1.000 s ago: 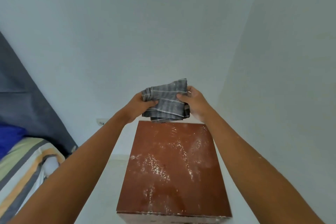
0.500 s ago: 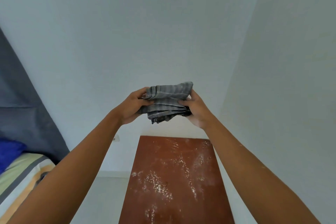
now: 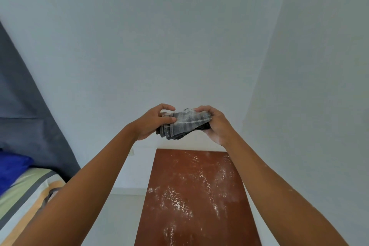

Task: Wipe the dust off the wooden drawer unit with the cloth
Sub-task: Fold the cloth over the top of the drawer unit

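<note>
Above the dusty drawer unit (image 3: 196,195) — cloth (image 3: 185,124) gripped between both hands.

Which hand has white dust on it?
The right hand: pale powder smears its heel near the wrist. The left hand, also holding the cloth, looks clean.
</note>
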